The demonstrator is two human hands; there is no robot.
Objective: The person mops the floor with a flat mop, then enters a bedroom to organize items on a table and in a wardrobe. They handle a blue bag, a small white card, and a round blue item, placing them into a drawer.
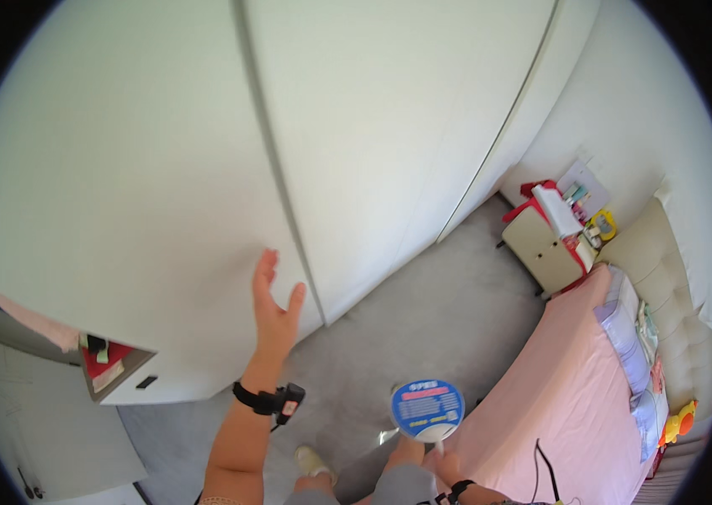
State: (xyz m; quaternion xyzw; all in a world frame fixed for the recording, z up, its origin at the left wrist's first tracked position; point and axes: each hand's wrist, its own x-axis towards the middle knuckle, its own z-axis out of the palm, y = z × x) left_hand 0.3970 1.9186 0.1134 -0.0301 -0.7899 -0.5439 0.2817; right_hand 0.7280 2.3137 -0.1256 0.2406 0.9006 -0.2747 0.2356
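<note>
My left hand [277, 315] is raised before a large white wardrobe door [141, 158], its thumb and fingers apart and nothing in it. A faint shadow lies on the panel beside the fingers; whether they touch it, I cannot tell. A black strap with a small device [267, 401] circles that wrist. Low in the view, by my lap, my right hand [449, 467] grips the white handle of a round hand fan [427, 407]. Its blue face bears printed writing and points up toward me. To the right of the dark vertical gap stands a second white panel [394, 126].
A bed with a pink sheet [539, 398] stands at my right, with bluish pillows [624, 341], a plush duck [678, 421] and a padded headboard [652, 252]. A cluttered nightstand [542, 249] is beyond it. At left, an open compartment [106, 366] holds cloth. Grey floor [444, 303] lies between.
</note>
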